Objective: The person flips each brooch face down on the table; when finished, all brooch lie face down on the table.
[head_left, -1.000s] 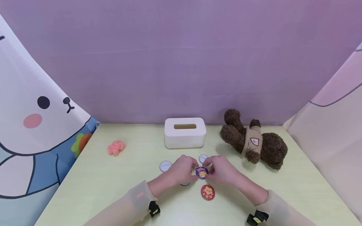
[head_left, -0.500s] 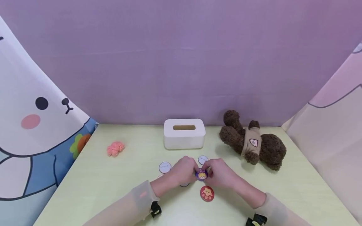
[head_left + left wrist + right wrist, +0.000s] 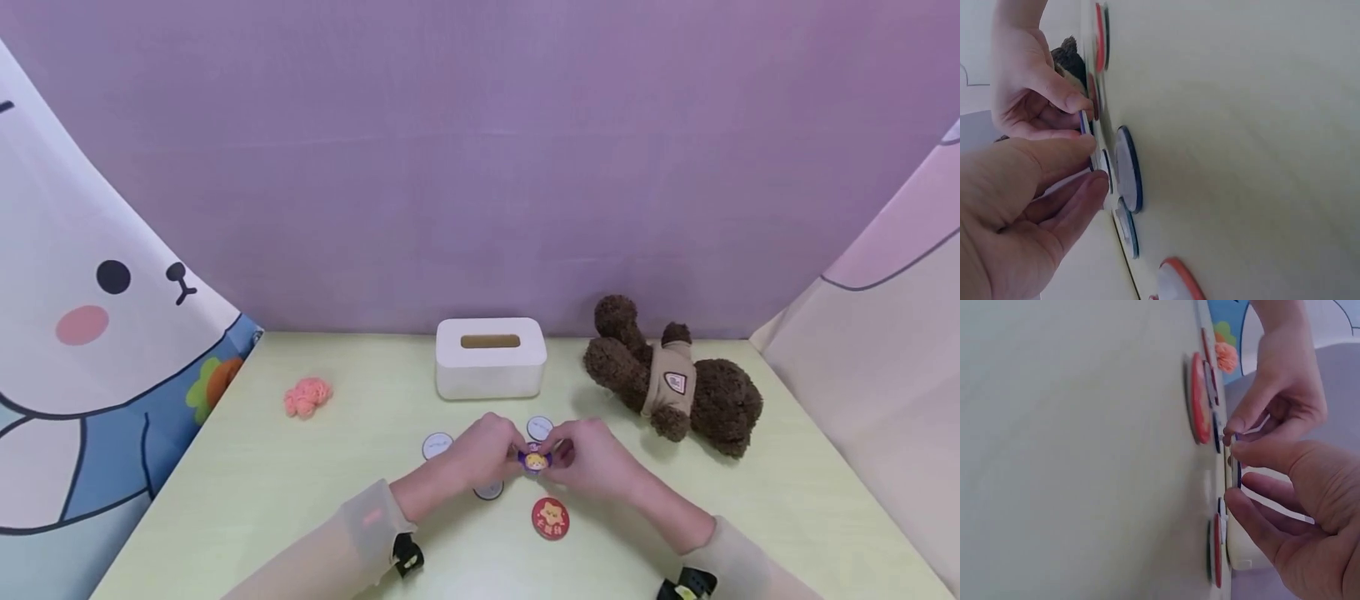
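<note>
A round purple pin badge (image 3: 535, 461) with a yellow cartoon face is between my two hands, just above the table. My left hand (image 3: 486, 454) pinches its left edge, and my right hand (image 3: 591, 456) grips the opposite edge with thumb and fingertips. In the right wrist view the badge (image 3: 1235, 469) appears nearly edge-on between the fingers. A red badge (image 3: 551, 518) with a yellow star figure lies face up nearer me. White-backed badges lie around the hands: one (image 3: 540, 427) behind, one (image 3: 437, 445) to the left, and another (image 3: 489, 490) partly under the left hand.
Behind the hands stands a white tissue box (image 3: 491, 375). A brown plush bear (image 3: 671, 379) in a beige shirt lies at the back right, and a pink crocheted-looking lump (image 3: 307, 397) sits at the back left. Printed cloth hangs along the table's sides.
Both hands stay in nearly the same place. The purple badge has tipped and looks flatter in the head view, and the fingers have shifted slightly along its edge.
</note>
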The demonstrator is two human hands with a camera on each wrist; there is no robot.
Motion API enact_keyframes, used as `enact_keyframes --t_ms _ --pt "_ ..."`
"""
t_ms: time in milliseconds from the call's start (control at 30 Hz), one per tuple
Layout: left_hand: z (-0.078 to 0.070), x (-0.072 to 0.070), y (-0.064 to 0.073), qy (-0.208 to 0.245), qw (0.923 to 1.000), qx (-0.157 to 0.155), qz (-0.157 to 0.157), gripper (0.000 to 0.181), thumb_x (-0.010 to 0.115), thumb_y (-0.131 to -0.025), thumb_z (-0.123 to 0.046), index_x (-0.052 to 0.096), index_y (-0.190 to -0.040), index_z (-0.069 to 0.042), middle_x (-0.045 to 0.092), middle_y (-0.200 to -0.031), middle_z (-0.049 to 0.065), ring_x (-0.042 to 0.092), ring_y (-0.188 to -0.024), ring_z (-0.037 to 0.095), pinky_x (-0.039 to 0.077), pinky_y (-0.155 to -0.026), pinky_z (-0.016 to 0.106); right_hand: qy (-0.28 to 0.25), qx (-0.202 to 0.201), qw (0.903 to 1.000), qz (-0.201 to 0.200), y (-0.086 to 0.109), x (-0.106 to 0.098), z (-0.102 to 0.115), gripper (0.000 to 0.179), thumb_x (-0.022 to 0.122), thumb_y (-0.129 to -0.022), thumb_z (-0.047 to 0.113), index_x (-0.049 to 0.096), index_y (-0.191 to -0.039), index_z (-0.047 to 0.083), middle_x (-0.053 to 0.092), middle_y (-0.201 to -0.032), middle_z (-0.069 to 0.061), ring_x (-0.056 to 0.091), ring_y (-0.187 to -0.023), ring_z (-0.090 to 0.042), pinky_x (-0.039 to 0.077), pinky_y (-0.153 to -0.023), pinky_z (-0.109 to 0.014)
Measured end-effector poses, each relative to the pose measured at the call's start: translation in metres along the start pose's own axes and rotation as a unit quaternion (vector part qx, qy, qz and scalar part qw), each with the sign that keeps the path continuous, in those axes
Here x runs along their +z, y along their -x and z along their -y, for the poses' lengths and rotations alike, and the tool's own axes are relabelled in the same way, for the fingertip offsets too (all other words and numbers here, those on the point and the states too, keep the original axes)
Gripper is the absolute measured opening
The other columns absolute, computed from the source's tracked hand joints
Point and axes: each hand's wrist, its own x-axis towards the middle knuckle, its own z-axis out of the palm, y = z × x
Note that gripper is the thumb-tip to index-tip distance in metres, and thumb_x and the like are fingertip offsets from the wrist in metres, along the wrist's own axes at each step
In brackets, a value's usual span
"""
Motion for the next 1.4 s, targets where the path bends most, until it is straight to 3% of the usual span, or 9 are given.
enact_keyframes --t_ms 200,300,433,567,733,900,1033,1267,1400 --pt "0.005 -0.008 0.003 0.04 0.9991 0.007 -0.014 0.02 0.082 -0.092 -0.008 0.083 -0.112 -0.008 0.083 -0.098 0.003 0.062 -0.069 -0.003 0.052 -0.065 0.011 -0.043 0.0 0.9988 0.024 -0.001 -0.01 -0.006 0.018 0.089 -0.084 0.012 0.081 -0.101 0.012 0.08 -0.094 0.0 0.073 -0.079 -0.003 0.062 -0.071 -0.019" --pt "0.008 -0.011 0.006 0.067 0.9971 0.015 -0.033 0.02 0.08 -0.093 -0.008 0.083 -0.113 -0.007 0.083 -0.095 0.005 0.064 -0.07 -0.001 0.053 -0.065 0.012 -0.081 0.01 0.9964 0.022 0.0 -0.013 -0.006 0.016 0.086 -0.089 0.013 0.081 -0.104 0.011 0.081 -0.095 -0.003 0.075 -0.073 -0.01 0.062 -0.064 -0.023" --pt "0.01 -0.015 0.009 0.093 0.9933 0.017 -0.066 0.016 0.078 -0.095 -0.008 0.083 -0.11 -0.005 0.083 -0.095 0.007 0.067 -0.076 0.002 0.054 -0.068 0.013 -0.105 0.019 0.9943 -0.01 0.001 -0.014 -0.002 0.014 0.082 -0.093 0.016 0.081 -0.105 0.008 0.081 -0.093 -0.007 0.076 -0.069 -0.022 0.061 -0.059 -0.025" --pt "0.008 -0.017 0.01 0.113 0.9899 0.0 -0.085 0.014 0.075 -0.098 -0.009 0.084 -0.108 -0.004 0.083 -0.093 0.007 0.066 -0.074 0.003 0.054 -0.067 0.014 -0.101 0.028 0.9923 -0.065 0.001 -0.013 0.004 0.013 0.081 -0.095 0.017 0.082 -0.102 0.007 0.082 -0.093 -0.008 0.079 -0.08 -0.028 0.063 -0.068 -0.022" --pt "0.004 -0.019 0.01 0.142 0.9855 -0.032 -0.088 0.013 0.073 -0.1 -0.01 0.083 -0.108 -0.005 0.08 -0.084 0.002 0.064 -0.068 -0.001 0.055 -0.064 0.016 -0.116 0.039 0.9892 -0.081 0.0 -0.011 0.006 0.014 0.078 -0.096 0.014 0.082 -0.106 0.006 0.083 -0.096 -0.009 0.081 -0.084 -0.03 0.063 -0.069 -0.022" --pt "0.003 -0.017 0.011 0.147 0.9844 -0.029 -0.092 0.013 0.073 -0.1 -0.008 0.082 -0.108 -0.003 0.081 -0.086 0.006 0.067 -0.07 0.0 0.056 -0.066 0.015 -0.127 0.048 0.9877 -0.078 0.001 -0.01 0.006 0.015 0.078 -0.096 0.013 0.082 -0.108 0.005 0.083 -0.094 -0.01 0.08 -0.08 -0.027 0.063 -0.063 -0.023" --pt "0.001 -0.014 0.013 0.161 0.9821 -0.037 -0.091 0.019 0.072 -0.1 -0.006 0.078 -0.118 -0.002 0.08 -0.086 0.008 0.068 -0.068 0.001 0.057 -0.063 0.016 -0.13 0.045 0.9879 -0.073 0.0 -0.008 0.006 0.014 0.077 -0.097 0.011 0.082 -0.108 0.003 0.082 -0.09 -0.011 0.077 -0.072 -0.029 0.059 -0.055 -0.024" --pt "-0.001 -0.01 0.014 0.169 0.9819 -0.036 -0.078 0.03 0.071 -0.1 -0.007 0.072 -0.13 -0.004 0.079 -0.081 0.006 0.066 -0.066 -0.002 0.057 -0.063 0.016 -0.129 0.021 0.9887 -0.072 0.002 -0.004 0.005 0.018 0.076 -0.095 0.0 0.078 -0.113 -0.002 0.08 -0.092 -0.013 0.078 -0.075 -0.025 0.064 -0.066 -0.024" --pt "0.0 -0.009 0.013 0.155 0.9843 -0.025 -0.08 0.03 0.072 -0.099 -0.006 0.073 -0.129 -0.005 0.078 -0.083 0.004 0.065 -0.068 -0.002 0.057 -0.065 0.015 -0.148 0.024 0.9865 -0.065 0.002 -0.004 0.006 0.022 0.074 -0.095 -0.002 0.075 -0.117 -0.002 0.079 -0.096 -0.016 0.078 -0.075 -0.03 0.063 -0.061 -0.027"
